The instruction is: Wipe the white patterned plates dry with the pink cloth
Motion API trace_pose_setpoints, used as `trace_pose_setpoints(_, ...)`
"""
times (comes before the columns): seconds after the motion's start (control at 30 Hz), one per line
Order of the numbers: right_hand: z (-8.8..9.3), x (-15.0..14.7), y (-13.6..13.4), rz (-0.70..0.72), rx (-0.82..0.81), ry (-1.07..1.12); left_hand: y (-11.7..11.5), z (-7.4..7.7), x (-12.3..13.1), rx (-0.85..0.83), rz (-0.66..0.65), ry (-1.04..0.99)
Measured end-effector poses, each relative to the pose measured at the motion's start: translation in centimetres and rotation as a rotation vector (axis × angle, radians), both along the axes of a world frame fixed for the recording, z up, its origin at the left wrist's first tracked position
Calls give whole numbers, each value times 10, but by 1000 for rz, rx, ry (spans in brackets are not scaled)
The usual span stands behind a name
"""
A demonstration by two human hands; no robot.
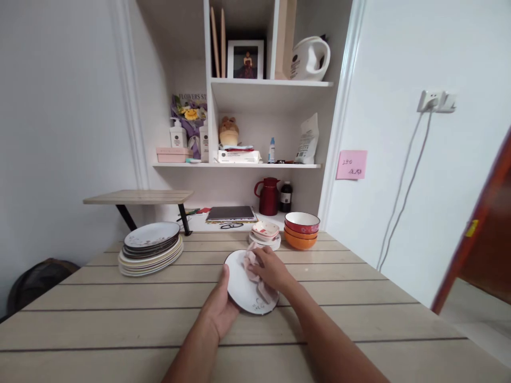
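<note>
A white plate (236,279) with a dark rim and a small printed pattern is tilted toward me over the table's middle. My left hand (219,306) grips its left edge, thumb on the face and fingers underneath. Against the plate's upper right, my right hand (272,268) presses a crumpled pale pink cloth (250,261), its fingers closed on it. Part of the cloth hangs down across the plate's face. The left hand's fingers are mostly hidden beneath the plate.
On the left stands a stack of plates (151,235) beside a small raised shelf (139,197). Beyond my hands are small dishes (265,230) on small plates and stacked bowls (302,240). Behind lie eyeglasses (232,225), a laptop (230,213) and a red jug (269,197).
</note>
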State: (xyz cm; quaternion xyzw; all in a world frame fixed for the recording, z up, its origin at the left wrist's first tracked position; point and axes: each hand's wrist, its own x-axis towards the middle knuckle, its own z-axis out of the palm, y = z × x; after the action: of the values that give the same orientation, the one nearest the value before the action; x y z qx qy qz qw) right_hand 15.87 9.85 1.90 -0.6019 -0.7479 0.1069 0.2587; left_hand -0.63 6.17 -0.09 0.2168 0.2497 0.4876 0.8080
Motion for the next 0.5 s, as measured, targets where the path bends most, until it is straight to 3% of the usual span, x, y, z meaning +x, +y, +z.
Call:
trace_pose_setpoints(0.1,6,13,-7,-38,-97,-169,0,1,-1,-51,54,3)
trace_pose_setpoints(0.27,19,14,-31,176,-253,-319,1,-1,-3,-58,58,-52)
trace_pose_setpoints(0.4,20,-4,-39,416,-214,-185,1,-4,-2,10,-17,-58)
trace_pose_setpoints(0.5,14,-21,-33,449,-91,-8,1,-5,0,47,-67,-73)
